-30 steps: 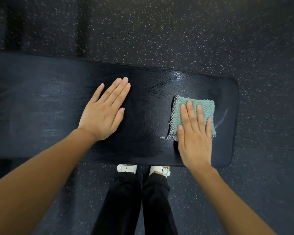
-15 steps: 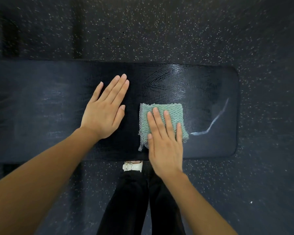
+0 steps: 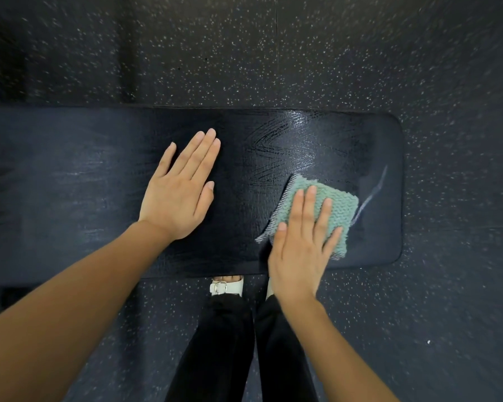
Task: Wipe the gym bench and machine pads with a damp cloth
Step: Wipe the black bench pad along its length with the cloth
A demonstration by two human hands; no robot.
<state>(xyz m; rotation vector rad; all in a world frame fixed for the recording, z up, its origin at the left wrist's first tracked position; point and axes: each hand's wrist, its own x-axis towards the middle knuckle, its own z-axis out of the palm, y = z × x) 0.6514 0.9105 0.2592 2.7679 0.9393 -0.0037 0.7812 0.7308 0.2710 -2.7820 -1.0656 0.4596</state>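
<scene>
Your right hand point(image 3: 299, 245) presses flat on the damp cloth point(image 3: 320, 210) at the bench's point(image 3: 70, 184) four o'clock; your left hand point(image 3: 180, 192) rests flat, holding nothing. The cloth looks soft and limp, likely to bunch, so keep your palm spread over its middle.

Cloth point(image 3: 328, 210) on bench point(image 3: 70, 192), right of left hand point(image 3: 180, 192).

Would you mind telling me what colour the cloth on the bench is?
The cloth is a pale teal green knit, seen best in the head view.
</scene>
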